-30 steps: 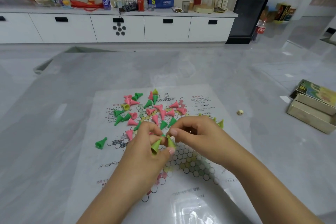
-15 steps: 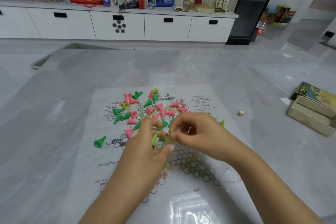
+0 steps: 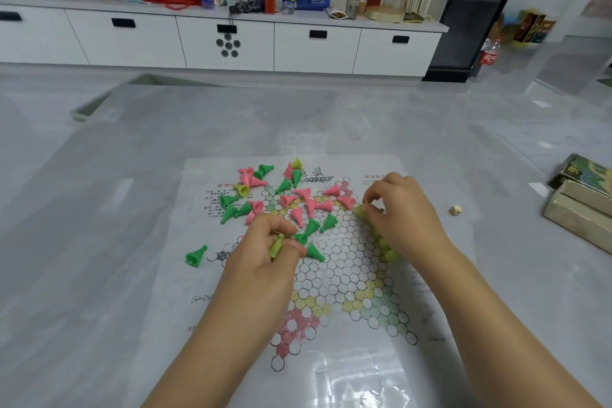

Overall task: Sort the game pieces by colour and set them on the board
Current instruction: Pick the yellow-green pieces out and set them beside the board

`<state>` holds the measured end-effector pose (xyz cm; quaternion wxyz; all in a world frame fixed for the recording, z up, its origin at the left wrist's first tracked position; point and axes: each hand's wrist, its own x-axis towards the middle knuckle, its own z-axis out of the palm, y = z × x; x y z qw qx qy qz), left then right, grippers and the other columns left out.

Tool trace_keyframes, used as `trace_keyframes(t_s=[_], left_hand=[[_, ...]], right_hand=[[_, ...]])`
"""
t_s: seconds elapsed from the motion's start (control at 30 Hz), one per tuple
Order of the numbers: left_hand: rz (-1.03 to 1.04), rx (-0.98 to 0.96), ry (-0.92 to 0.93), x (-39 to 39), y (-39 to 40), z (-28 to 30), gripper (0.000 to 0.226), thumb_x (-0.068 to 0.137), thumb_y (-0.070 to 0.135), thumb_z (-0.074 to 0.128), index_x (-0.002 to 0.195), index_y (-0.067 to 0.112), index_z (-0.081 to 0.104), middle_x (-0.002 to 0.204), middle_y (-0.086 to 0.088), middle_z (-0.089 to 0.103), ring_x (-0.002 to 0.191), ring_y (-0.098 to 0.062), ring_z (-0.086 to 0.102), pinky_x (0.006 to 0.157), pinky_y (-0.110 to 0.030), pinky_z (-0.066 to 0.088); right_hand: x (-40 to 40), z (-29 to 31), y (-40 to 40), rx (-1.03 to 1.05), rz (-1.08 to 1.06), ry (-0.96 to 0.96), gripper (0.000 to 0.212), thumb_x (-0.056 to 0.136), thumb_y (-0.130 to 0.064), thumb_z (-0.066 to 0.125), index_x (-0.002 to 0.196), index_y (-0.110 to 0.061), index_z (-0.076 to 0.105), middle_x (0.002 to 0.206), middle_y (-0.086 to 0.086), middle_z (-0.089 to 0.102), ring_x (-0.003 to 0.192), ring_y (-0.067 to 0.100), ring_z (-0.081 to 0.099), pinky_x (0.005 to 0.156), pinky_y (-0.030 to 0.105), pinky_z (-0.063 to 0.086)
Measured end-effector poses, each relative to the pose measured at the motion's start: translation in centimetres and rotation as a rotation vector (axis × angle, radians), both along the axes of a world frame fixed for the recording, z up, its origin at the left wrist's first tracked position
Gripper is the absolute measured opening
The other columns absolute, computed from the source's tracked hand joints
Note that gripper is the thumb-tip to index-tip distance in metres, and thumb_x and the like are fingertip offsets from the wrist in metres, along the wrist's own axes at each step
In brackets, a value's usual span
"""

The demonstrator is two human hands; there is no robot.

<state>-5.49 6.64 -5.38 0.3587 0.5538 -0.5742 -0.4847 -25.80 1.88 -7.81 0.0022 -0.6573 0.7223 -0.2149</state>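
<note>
A paper game board [image 3: 334, 278] printed with a star of circles lies on the grey table. Pink, green and a few yellow cone pieces [image 3: 291, 200] lie jumbled on its far left part. My left hand [image 3: 268, 252] grips a yellow-green piece [image 3: 276, 246] between curled fingers over the board's left side. My right hand [image 3: 402, 212] pinches a yellow piece [image 3: 362, 210] at the board's right point, above a row of yellow pieces [image 3: 387, 250] partly hidden by the hand. One green piece [image 3: 196, 256] lies off the board's left edge.
A small die [image 3: 456, 210] sits on the table right of the board. The game box and lid [image 3: 583, 202] lie at the right edge. A white sideboard [image 3: 228, 40] with a bag, bottles and clutter stands behind the table.
My right hand has moved away from the left hand to the board's right point with a yellow piece. The left hand stays put, holding a piece.
</note>
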Motion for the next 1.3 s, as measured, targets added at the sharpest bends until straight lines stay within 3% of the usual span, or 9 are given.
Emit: trace_keyframes(t_s=[0.13,0.27,0.5,0.7,0.83,1.03,1.17,1.3], left_hand=[[0.001,0.006,-0.019,0.0,0.0,0.1,0.011,0.085,0.027,0.044,0.084,0.036,0.049,0.107,0.007,0.063,0.053,-0.011,0.044,0.042,-0.014,0.039],[-0.013,-0.001,-0.054,-0.1,0.1,0.1,0.009,0.082,0.031,0.042,0.083,0.037,0.049,0.105,0.008,0.063,0.043,0.002,0.044,0.04,-0.009,0.036],[-0.024,-0.022,-0.075,-0.1,0.1,0.1,0.01,0.087,0.026,0.044,0.083,0.034,0.049,0.096,0.012,0.063,0.039,-0.004,0.035,0.036,-0.01,0.034],[-0.032,-0.036,-0.055,-0.1,0.2,0.1,0.011,0.085,0.025,0.044,0.082,0.034,0.05,0.079,0.005,0.065,0.042,-0.006,0.035,0.038,-0.013,0.033],[-0.027,-0.036,-0.041,0.0,0.1,0.2,0.011,0.087,0.025,0.045,0.082,0.034,0.051,0.08,0.005,0.064,0.042,-0.005,0.037,0.037,-0.012,0.033],[-0.003,-0.063,0.005,0.6,0.2,0.7,0.017,0.089,0.024,0.04,0.083,0.036,0.051,0.084,0.002,0.066,0.05,-0.005,0.044,0.043,-0.012,0.038],[0.05,-0.106,0.05,1.2,0.0,1.1,0.027,0.092,0.014,0.032,0.086,0.032,0.051,0.081,0.008,0.062,0.048,0.001,0.046,0.05,-0.019,0.046],[0.082,-0.112,0.076,1.8,-0.6,1.3,0.028,0.092,0.011,0.033,0.086,0.032,0.051,0.07,0.014,0.063,0.046,0.0,0.045,0.042,-0.012,0.041]], right_hand=[[0.1,-0.2,-0.1,0.008,-0.023,0.052,0.016,0.089,-0.018,0.052,0.096,-0.012,0.065,0.102,0.001,0.056,0.101,0.018,0.043,0.068,0.027,0.038],[0.1,-0.3,-0.1,0.018,-0.034,0.066,0.016,0.089,-0.017,0.051,0.095,-0.011,0.065,0.101,0.002,0.056,0.1,0.018,0.043,0.067,0.027,0.037],[-0.1,-0.5,-0.1,0.02,-0.016,0.045,0.015,0.088,-0.018,0.053,0.094,-0.012,0.066,0.099,0.001,0.057,0.097,0.017,0.043,0.07,0.025,0.036],[-0.3,-0.5,-0.2,0.041,0.002,0.056,0.016,0.088,-0.02,0.054,0.096,-0.012,0.066,0.101,0.003,0.059,0.097,0.019,0.045,0.075,0.023,0.034],[-0.6,0.2,0.2,0.042,-0.002,0.036,0.027,0.088,-0.027,0.054,0.11,-0.014,0.06,0.108,0.002,0.056,0.105,0.021,0.044,0.082,0.026,0.034],[0.4,2.3,0.1,-0.069,-0.002,-0.145,0.017,0.09,-0.021,0.049,0.098,-0.017,0.064,0.091,-0.004,0.053,0.088,0.015,0.05,0.07,0.023,0.033],[3.5,3.3,-3.2,0.072,0.185,-0.095,0.021,0.09,-0.016,0.048,0.107,-0.017,0.06,0.101,0.001,0.054,0.093,0.017,0.054,0.078,0.026,0.041],[5.4,3.2,-8.0,0.226,0.22,0.069,0.038,0.088,-0.002,0.046,0.123,-0.017,0.051,0.125,0.007,0.05,0.104,0.023,0.053,0.083,0.03,0.043]])
